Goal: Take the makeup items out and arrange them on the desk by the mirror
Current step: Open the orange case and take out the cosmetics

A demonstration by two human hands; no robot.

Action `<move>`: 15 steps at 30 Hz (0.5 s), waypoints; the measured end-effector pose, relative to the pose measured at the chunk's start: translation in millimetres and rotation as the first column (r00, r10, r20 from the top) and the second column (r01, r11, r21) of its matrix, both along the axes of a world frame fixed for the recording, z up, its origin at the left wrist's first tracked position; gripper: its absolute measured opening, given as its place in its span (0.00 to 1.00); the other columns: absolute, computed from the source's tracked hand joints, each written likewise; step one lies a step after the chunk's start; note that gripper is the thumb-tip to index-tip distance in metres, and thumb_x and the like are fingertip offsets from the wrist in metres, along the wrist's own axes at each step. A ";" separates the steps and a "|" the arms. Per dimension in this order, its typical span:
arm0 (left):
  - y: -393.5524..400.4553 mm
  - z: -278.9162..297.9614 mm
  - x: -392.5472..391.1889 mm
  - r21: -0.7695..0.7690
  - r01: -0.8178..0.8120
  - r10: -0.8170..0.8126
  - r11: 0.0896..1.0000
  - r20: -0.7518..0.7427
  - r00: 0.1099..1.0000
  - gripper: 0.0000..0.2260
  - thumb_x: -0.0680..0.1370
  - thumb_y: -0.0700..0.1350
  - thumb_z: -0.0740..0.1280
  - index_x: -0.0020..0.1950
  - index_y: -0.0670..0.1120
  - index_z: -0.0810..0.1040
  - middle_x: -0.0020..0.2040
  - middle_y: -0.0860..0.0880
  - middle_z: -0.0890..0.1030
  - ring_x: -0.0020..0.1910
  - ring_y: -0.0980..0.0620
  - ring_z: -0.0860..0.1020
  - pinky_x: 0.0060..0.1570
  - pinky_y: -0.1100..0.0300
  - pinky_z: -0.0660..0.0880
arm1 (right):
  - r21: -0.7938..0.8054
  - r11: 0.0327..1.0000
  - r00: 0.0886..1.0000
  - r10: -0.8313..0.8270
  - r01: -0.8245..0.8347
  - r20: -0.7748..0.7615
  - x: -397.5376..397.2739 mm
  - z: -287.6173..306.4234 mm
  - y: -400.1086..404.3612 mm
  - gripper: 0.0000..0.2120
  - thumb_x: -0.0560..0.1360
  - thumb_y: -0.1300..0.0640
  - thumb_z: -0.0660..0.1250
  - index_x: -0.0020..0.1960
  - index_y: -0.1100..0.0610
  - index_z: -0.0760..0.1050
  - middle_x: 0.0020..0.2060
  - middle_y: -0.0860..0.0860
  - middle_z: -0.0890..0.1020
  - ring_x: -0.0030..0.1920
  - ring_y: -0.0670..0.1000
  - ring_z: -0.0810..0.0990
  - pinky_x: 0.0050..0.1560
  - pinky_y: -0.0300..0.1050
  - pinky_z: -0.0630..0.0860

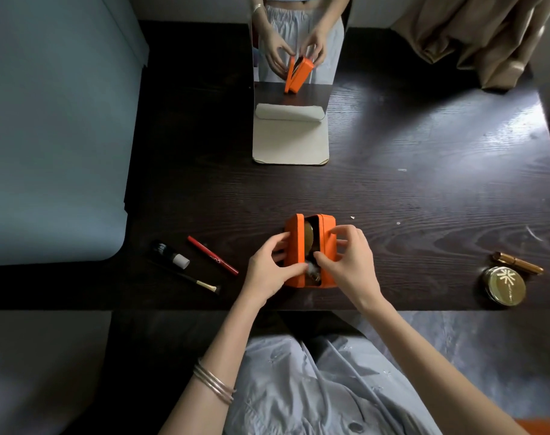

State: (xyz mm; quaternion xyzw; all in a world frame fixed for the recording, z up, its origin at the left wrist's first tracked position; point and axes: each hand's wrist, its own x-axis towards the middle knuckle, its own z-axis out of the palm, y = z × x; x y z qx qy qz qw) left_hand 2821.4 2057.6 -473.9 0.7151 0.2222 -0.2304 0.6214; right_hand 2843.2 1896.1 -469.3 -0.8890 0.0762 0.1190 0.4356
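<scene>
dark wooden desk (393,189), carrying the following. item one: orange makeup case (327,243), sitting near the front edge at centre, its top gaping open; a round gold compact (308,235) is showing inside at the far end, with smaller pieces lying nearer the person, too dim to identify. left hand (269,270) is gripping the case's left wall, thumb curling over the rim. right hand (349,260) is gripping the right wall, fingers arching over the top and thumb dipping into the opening. item two: black tube with a white cap (170,254), lying left of the case. item three: red pencil (212,255), lying slantwise between tube and case. item four: small makeup brush (201,284), lying just in front of the tube. item five: gold round tin (504,285), sitting at the right front edge, well apart from the case. item six: gold lipstick tube (518,262), lying just behind the tin. item seven: standing mirror (295,48) on a cream base (291,142), standing at the back centre, reflecting hands and case. silver bangles (212,383) are circling the left wrist. beige cloth (474,36) is heaping at the far right corner.
</scene>
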 end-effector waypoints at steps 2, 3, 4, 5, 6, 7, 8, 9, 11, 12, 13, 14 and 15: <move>5.4 -0.1 -1.8 -0.048 -0.038 0.036 0.998 -0.033 0.999 0.29 0.67 0.41 0.76 0.66 0.52 0.72 0.63 0.51 0.76 0.61 0.53 0.76 0.60 0.50 0.75 | 0.033 0.998 0.998 -0.047 0.049 -0.040 -0.3 -1.2 -9.2 0.20 0.67 0.59 0.73 0.56 0.55 0.72 0.52 0.50 0.76 0.52 0.48 0.77 0.51 0.40 0.75; 8.4 0.3 -2.8 -0.070 -0.057 0.054 0.996 -0.045 0.998 0.26 0.68 0.39 0.75 0.64 0.52 0.74 0.61 0.52 0.77 0.60 0.53 0.76 0.59 0.50 0.76 | 0.065 0.995 0.995 -0.071 0.076 -0.069 -0.6 -1.9 -13.6 0.19 0.68 0.60 0.73 0.57 0.56 0.72 0.52 0.49 0.78 0.52 0.47 0.78 0.50 0.37 0.74; 11.7 0.9 -3.6 -0.093 -0.081 0.076 0.992 -0.060 0.995 0.23 0.69 0.38 0.74 0.61 0.52 0.75 0.59 0.52 0.78 0.59 0.53 0.77 0.56 0.51 0.77 | 0.098 0.990 0.991 -0.091 0.100 -0.093 -1.0 -3.3 -17.6 0.19 0.69 0.61 0.72 0.58 0.57 0.73 0.52 0.49 0.79 0.52 0.47 0.79 0.50 0.36 0.74; 14.7 2.9 -4.1 -0.119 -0.113 0.104 0.986 -0.080 0.991 0.20 0.70 0.37 0.73 0.58 0.52 0.76 0.56 0.52 0.79 0.57 0.54 0.78 0.53 0.54 0.79 | 0.122 0.985 0.988 -0.108 0.121 -0.109 -1.5 -5.2 -21.3 0.18 0.70 0.61 0.71 0.59 0.57 0.73 0.52 0.49 0.80 0.53 0.47 0.79 0.52 0.38 0.75; 17.7 4.3 -4.4 -0.138 -0.146 0.132 0.980 -0.100 0.986 0.18 0.71 0.35 0.72 0.56 0.52 0.77 0.54 0.52 0.80 0.54 0.54 0.80 0.49 0.58 0.80 | 0.135 0.981 0.985 -0.126 0.142 -0.120 -1.9 -7.8 -24.2 0.18 0.70 0.62 0.70 0.59 0.57 0.74 0.52 0.49 0.80 0.53 0.47 0.80 0.54 0.41 0.76; 20.7 5.9 -4.5 -0.145 -0.174 0.158 0.974 -0.113 0.981 0.17 0.71 0.34 0.71 0.55 0.51 0.77 0.53 0.51 0.81 0.52 0.55 0.80 0.45 0.62 0.80 | 0.139 0.977 0.981 -0.144 0.161 -0.127 -2.5 -10.5 -26.5 0.17 0.71 0.63 0.69 0.60 0.57 0.75 0.52 0.48 0.81 0.53 0.46 0.80 0.56 0.43 0.77; 23.7 6.6 -4.4 -0.131 -0.194 0.179 0.972 -0.119 0.977 0.16 0.72 0.34 0.70 0.56 0.49 0.77 0.52 0.50 0.81 0.50 0.55 0.81 0.42 0.64 0.80 | 0.137 0.975 0.979 -0.159 0.176 -0.128 -3.0 -13.5 -27.8 0.17 0.71 0.63 0.68 0.60 0.56 0.76 0.51 0.47 0.81 0.53 0.46 0.80 0.58 0.44 0.77; 26.3 7.0 -4.0 -0.106 -0.214 0.201 0.971 -0.121 0.972 0.16 0.73 0.34 0.69 0.58 0.47 0.77 0.52 0.50 0.81 0.48 0.56 0.81 0.41 0.64 0.80 | 0.129 0.974 0.977 -0.171 0.187 -0.125 -3.8 -16.5 -28.6 0.17 0.72 0.64 0.67 0.60 0.56 0.76 0.52 0.47 0.82 0.53 0.45 0.80 0.58 0.42 0.76; 29.0 4.7 -2.5 -0.033 -0.254 0.249 0.967 -0.113 0.962 0.17 0.73 0.33 0.68 0.61 0.43 0.76 0.51 0.49 0.81 0.45 0.58 0.81 0.40 0.65 0.80 | 0.105 0.974 0.975 -0.189 0.201 -0.119 -5.2 -20.5 -28.6 0.19 0.72 0.66 0.65 0.61 0.55 0.77 0.52 0.48 0.83 0.52 0.42 0.80 0.56 0.31 0.74; 29.6 2.3 -2.0 0.017 -0.265 0.266 0.964 -0.108 0.958 0.18 0.73 0.33 0.68 0.62 0.42 0.76 0.50 0.50 0.81 0.44 0.59 0.80 0.38 0.67 0.79 | 0.090 0.974 0.973 -0.198 0.209 -0.119 -5.2 -21.7 -28.2 0.19 0.72 0.66 0.64 0.62 0.54 0.77 0.52 0.47 0.83 0.50 0.41 0.79 0.52 0.25 0.71; 29.7 0.0 -1.5 0.074 -0.270 0.276 0.960 -0.101 0.956 0.18 0.74 0.33 0.68 0.63 0.42 0.75 0.50 0.50 0.80 0.43 0.60 0.79 0.36 0.68 0.78 | 0.080 0.973 0.971 -0.206 0.216 -0.121 -5.1 -22.3 -27.8 0.20 0.72 0.67 0.63 0.62 0.54 0.77 0.52 0.47 0.83 0.49 0.40 0.79 0.50 0.21 0.69; 29.9 -3.3 -1.3 0.136 -0.266 0.279 0.954 -0.091 0.956 0.18 0.74 0.33 0.68 0.63 0.42 0.75 0.51 0.49 0.80 0.43 0.60 0.79 0.38 0.67 0.79 | 0.073 0.972 0.969 -0.212 0.222 -0.125 -4.8 -22.7 -27.0 0.20 0.73 0.67 0.63 0.62 0.54 0.77 0.52 0.46 0.82 0.50 0.40 0.78 0.48 0.19 0.67; 30.1 -6.6 -1.4 0.195 -0.259 0.277 0.946 -0.077 0.958 0.18 0.74 0.34 0.68 0.64 0.42 0.75 0.54 0.48 0.81 0.45 0.57 0.79 0.42 0.63 0.80 | 0.066 0.973 0.969 -0.214 0.223 -0.128 -4.6 -23.0 -26.5 0.21 0.73 0.67 0.62 0.63 0.54 0.76 0.52 0.45 0.82 0.51 0.40 0.78 0.48 0.17 0.65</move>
